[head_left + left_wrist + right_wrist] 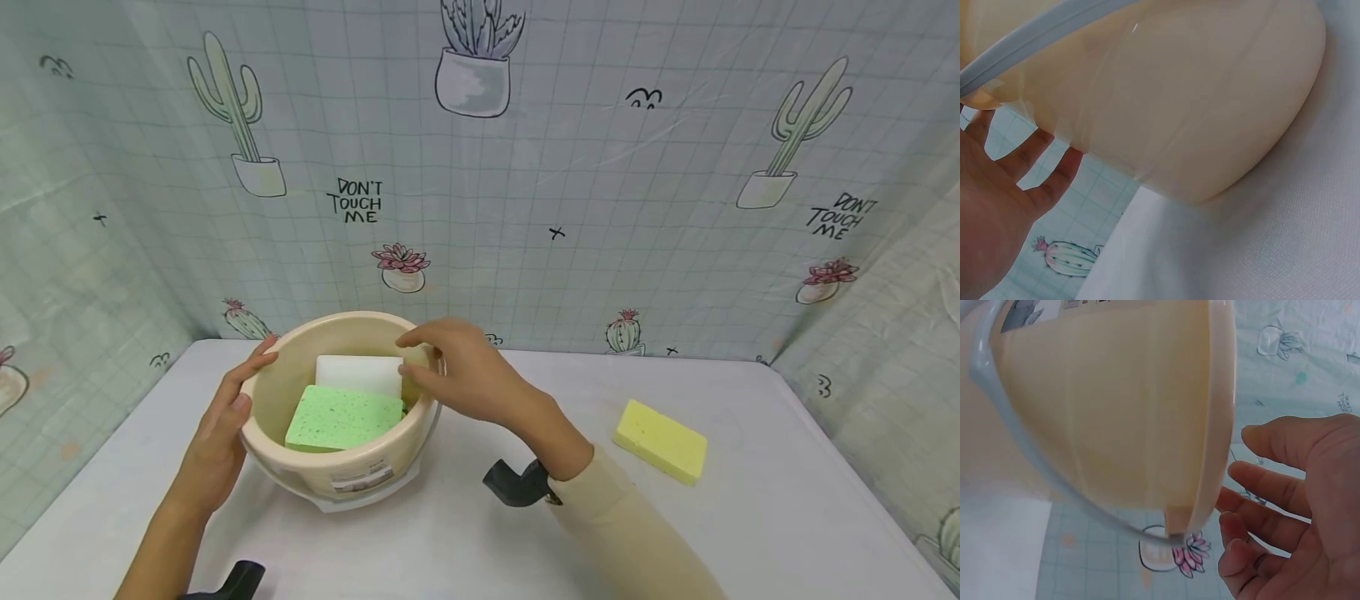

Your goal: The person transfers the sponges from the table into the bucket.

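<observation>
A cream bucket (285, 467) with a grey handle (1035, 456) stands on the white table at the left. Inside it, a green sponge (345, 418) leans in front of a white block (360, 373), perhaps another sponge. My left hand (217, 433) rests against the bucket's left side; in the left wrist view its spread fingers (1060, 175) touch the outer wall. Over the right rim reaches my right hand (472, 371), thumb and index finger apart near the bucket's opening. Nothing sits between its loosely bent fingers (1266, 487) in the right wrist view.
A yellow sponge (662, 442) lies on the table (780, 500) to the right of my right forearm. Cloth with printed cacti (555, 167) hangs behind the table and along both sides. A black wrist mount (517, 483) sits at my right wrist.
</observation>
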A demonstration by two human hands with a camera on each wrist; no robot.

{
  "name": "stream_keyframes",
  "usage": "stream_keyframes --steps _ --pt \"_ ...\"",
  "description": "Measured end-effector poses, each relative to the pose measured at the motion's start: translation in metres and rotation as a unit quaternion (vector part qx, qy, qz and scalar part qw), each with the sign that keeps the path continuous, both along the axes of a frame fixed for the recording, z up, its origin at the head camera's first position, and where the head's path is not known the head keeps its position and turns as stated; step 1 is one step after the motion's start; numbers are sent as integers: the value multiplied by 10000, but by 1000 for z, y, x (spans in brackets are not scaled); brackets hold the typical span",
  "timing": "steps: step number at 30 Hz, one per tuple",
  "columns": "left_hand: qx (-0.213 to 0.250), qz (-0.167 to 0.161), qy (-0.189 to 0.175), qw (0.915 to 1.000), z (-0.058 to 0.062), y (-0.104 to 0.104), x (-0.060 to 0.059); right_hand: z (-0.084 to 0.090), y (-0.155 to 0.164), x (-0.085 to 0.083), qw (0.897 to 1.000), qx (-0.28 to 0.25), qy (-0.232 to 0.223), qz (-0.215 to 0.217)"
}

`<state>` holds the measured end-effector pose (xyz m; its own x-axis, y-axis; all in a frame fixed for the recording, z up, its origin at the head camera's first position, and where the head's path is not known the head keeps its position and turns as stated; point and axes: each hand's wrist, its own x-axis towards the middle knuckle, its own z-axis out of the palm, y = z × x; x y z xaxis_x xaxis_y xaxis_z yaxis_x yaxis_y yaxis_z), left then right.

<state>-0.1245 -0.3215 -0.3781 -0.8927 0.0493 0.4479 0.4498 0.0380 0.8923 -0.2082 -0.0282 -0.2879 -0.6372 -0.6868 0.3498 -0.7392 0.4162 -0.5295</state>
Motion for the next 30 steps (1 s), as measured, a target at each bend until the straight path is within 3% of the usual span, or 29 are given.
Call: stream_keyframes --steps 13,24,30 --pt "5 11 -8 10000 0 -1 3 -6 59 1 9986 -85 203 -482" --pt "-112 43 52 9999 1 1 1 -34 137 -7 9933 -278 633 -924" --pt "-107 26 98 9999 2 1 2 -55 175 -9 9888 -13 476 -1413"
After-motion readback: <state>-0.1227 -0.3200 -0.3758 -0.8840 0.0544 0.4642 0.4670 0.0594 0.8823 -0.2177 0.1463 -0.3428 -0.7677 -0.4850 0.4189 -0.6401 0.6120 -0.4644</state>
